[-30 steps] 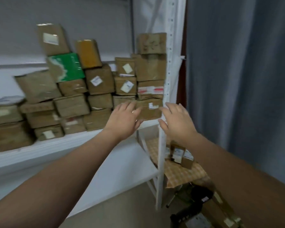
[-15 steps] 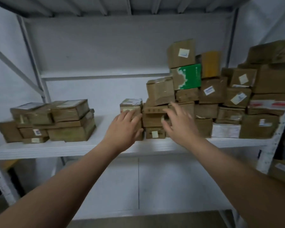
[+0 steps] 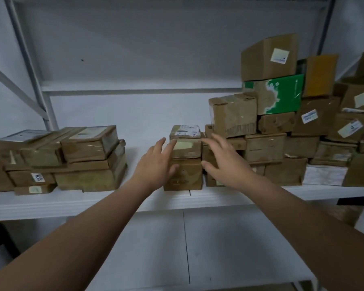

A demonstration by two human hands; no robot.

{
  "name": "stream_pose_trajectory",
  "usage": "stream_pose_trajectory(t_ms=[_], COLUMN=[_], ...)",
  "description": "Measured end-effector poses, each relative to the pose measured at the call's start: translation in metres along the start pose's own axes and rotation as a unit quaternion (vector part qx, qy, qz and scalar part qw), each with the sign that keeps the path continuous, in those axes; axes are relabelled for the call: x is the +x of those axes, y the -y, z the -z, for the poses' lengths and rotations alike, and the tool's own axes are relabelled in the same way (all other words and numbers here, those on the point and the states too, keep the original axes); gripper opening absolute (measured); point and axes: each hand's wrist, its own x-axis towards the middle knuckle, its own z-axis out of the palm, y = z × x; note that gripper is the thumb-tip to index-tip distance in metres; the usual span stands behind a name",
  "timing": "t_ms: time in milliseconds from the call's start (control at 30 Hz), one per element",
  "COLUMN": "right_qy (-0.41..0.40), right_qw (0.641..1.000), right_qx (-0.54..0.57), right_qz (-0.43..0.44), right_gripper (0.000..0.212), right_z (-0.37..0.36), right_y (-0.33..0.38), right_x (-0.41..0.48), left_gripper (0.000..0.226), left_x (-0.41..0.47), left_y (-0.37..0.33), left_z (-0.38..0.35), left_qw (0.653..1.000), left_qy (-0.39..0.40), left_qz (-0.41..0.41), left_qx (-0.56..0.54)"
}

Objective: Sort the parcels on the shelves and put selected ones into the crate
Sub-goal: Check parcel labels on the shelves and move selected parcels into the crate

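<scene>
Taped parcel (image 3: 185,143) atop another, between left hand (image 3: 156,164) and right hand (image 3: 225,164), each grip wide, empty.

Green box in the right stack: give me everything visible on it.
The green box looks like cardboard, printed green with white markings on its front, brown tape across its left part. It sits closed and slightly tilted, high in the right stack, under a plain brown box, resting on brown parcels. Neither hand touches it.

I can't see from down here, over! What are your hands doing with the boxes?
Left hand and right hand open, either side of small box. Box stacked on another box, not gripped yet. Big pile crowds right side.
</scene>
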Motion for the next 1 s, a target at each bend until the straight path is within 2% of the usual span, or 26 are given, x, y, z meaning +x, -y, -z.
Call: stream_pose_trajectory(t_ms=[100, 233, 367, 467, 567, 667, 767, 867, 933, 1000], right_qy=[0.023, 0.002, -0.017, -0.038, -0.104, -0.168, -0.194, -0.212, -0.216, -0.207], right_qw=[0.999, 0.990, 0.967, 0.951, 0.918, 0.886, 0.879, 0.877, 0.861, 0.841], right_qx=[0.022, 0.136, 0.242, 0.295, 0.372, 0.421, 0.421, 0.422, 0.456, 0.497], right_qz=[-0.005, -0.028, -0.076, -0.088, -0.090, -0.098, -0.112, -0.088, -0.068, -0.055], right_gripper=[0.063, 0.064, 0.062, 0.061, 0.054, 0.049, 0.045, 0.037, 0.030, 0.022], right_z=[-0.010, -0.026, -0.045, -0.056, -0.070, -0.081, -0.088, -0.096, -0.101, -0.102], right_y=[-0.010, -0.011, -0.007, -0.006, -0.001, 0.005, 0.011, 0.019, 0.024, 0.028], right_x=[0.022, 0.059, 0.089, 0.099, 0.103, 0.107, 0.106, 0.103, 0.101, 0.099], left_gripper=[0.084, 0.093, 0.076, 0.057, 0.041, 0.023, 0.010, 0.016, 0.024, 0.032], left_x=[0.040, 0.084, 0.100, 0.092, 0.076, 0.065, 0.055, 0.047, 0.043, 0.040], left_y=[0.008, 0.017, 0.030, 0.035, 0.035, 0.042, 0.046, 0.049, 0.052, 0.058], left_z=[-0.016, -0.031, -0.044, -0.052, -0.058, -0.069, -0.069, -0.061, -0.053, -0.049], left_qw=[0.998, 0.986, 0.986, 0.974, 0.935, 0.858, 0.794, 0.756, 0.734, 0.734], left_qy=[0.029, 0.073, 0.085, 0.024, -0.043, -0.090, -0.144, -0.189, -0.204, -0.215], left_qz=[0.033, 0.067, 0.049, 0.075, 0.083, 0.103, 0.134, 0.131, 0.109, 0.089], left_qx=[-0.034, -0.134, -0.135, -0.212, -0.343, -0.495, -0.575, -0.613, -0.638, -0.637])
